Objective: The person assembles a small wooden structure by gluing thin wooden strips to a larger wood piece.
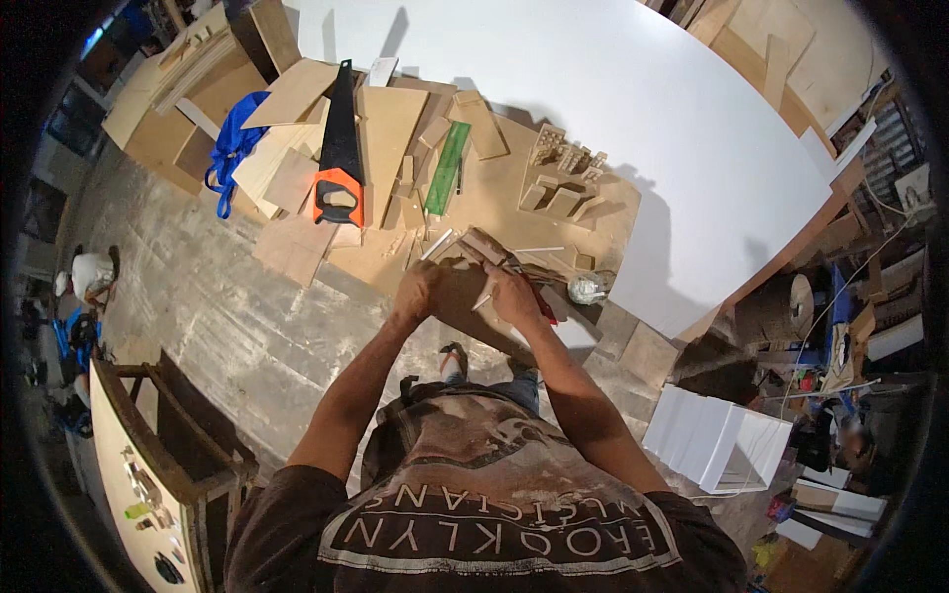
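Both my hands work at the near edge of a cluttered board (618,212). My left hand (417,289) is closed by the board's edge; what its fingers hold is hidden. A thin white strip (437,244) lies just beyond it. My right hand (514,299) is closed around a red-handled tool (548,304), mostly covered by the palm, its kind unclear. The right fingertips touch or nearly touch a brown wooden block (484,246). Beside the right hand sits a crumpled clear plastic bundle (587,288).
A handsaw (339,158) with an orange handle lies on wood offcuts at left, near a blue strap (235,143). A green strip (448,168) and several small wood blocks (563,201) lie ahead. A large white panel (593,79) spans the back; a white box (717,435) stands at right.
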A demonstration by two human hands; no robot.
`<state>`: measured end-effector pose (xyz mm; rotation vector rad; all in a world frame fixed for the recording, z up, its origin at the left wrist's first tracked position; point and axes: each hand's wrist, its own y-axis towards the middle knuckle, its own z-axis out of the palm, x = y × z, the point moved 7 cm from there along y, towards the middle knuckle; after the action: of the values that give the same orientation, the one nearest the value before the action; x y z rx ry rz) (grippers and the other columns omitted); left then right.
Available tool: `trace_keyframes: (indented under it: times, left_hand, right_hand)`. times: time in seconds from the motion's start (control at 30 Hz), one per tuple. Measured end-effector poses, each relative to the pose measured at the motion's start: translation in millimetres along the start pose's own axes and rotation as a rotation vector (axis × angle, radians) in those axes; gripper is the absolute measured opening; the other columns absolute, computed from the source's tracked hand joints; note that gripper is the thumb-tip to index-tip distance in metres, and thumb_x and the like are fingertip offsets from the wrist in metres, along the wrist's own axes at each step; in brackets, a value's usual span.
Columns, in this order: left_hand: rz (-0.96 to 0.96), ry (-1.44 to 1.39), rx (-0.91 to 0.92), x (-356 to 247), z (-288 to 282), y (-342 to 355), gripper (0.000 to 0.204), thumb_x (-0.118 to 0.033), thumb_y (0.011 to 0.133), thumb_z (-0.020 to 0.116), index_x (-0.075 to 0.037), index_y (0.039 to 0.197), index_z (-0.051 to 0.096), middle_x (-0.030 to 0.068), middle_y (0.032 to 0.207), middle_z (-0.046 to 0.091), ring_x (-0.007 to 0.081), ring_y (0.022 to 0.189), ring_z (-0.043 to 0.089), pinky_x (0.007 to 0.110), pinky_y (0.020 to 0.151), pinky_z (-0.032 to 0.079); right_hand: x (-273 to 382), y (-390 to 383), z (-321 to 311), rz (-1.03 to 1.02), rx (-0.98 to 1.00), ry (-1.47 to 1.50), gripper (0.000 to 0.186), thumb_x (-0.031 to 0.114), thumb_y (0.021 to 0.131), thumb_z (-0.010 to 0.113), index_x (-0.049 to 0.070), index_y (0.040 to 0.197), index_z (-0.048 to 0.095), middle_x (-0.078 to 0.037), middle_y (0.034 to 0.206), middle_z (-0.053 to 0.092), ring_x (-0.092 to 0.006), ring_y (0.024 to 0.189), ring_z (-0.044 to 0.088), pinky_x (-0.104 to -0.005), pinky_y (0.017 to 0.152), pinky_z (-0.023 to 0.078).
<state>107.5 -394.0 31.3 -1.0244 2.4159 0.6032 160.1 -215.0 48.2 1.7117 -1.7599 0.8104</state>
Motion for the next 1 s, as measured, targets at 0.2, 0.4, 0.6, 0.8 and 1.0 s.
trace_keyframes:
  times: [0.2, 0.4, 0.6, 0.8, 1.0]
  left_hand:
    - [-0.416, -0.814, -0.046, 0, -20, -5, 0.039, -0.034, 0.100, 0.055, 0.001, 0.083, 0.063, -0.0038, 0.069, 0.047, 0.0076, 0.066, 0.042, 0.028, 0.058, 0.036]
    - [-0.400, -0.815, -0.060, -28, -41, -5, 0.034, -0.028, 0.099, 0.058, 0.002, 0.086, 0.065, -0.0007, 0.070, 0.053, 0.0092, 0.068, 0.048, 0.028, 0.062, 0.041]
    - [-0.267, -0.564, -0.090, -52, -58, -7, 0.027, -0.022, 0.098, 0.060, 0.004, 0.094, 0.066, 0.0091, 0.079, 0.063, 0.0176, 0.074, 0.057, 0.033, 0.069, 0.046]
    - [-0.384, -0.760, -0.028, -63, -48, -7, 0.024, -0.019, 0.098, 0.060, 0.003, 0.097, 0.067, 0.0104, 0.084, 0.068, 0.0145, 0.071, 0.060, 0.030, 0.065, 0.049]
    - [-0.510, -0.719, 0.036, -65, -22, -4, 0.027, -0.022, 0.094, 0.064, 0.004, 0.098, 0.068, 0.0117, 0.079, 0.071, 0.0122, 0.067, 0.063, 0.030, 0.060, 0.051]
  right_hand:
    - [9, 2, -11, 0.010, -0.038, 0.376, 0.030, 0.016, 0.094, 0.063, 0.001, 0.120, 0.063, -0.014, 0.097, 0.069, -0.0231, 0.086, 0.067, -0.0356, 0.079, 0.051]
    - [54, 5, -25, -0.020, -0.039, 0.587, 0.031, 0.013, 0.091, 0.066, -0.001, 0.118, 0.063, -0.007, 0.089, 0.065, -0.0123, 0.074, 0.057, -0.0288, 0.069, 0.048]
    - [64, 1, -35, -0.106, -0.211, 0.486, 0.023, 0.014, 0.089, 0.068, -0.003, 0.105, 0.066, -0.010, 0.087, 0.069, -0.0149, 0.076, 0.065, -0.0312, 0.069, 0.050]
    - [62, -8, -26, -0.059, -0.189, 0.406, 0.017, 0.014, 0.093, 0.064, -0.002, 0.095, 0.068, -0.007, 0.075, 0.068, -0.0111, 0.061, 0.062, -0.0274, 0.058, 0.049]
    - [37, -20, -14, -0.102, -0.232, 0.252, 0.013, 0.007, 0.091, 0.060, -0.004, 0.096, 0.065, -0.020, 0.084, 0.068, -0.0299, 0.074, 0.069, -0.0351, 0.067, 0.052]
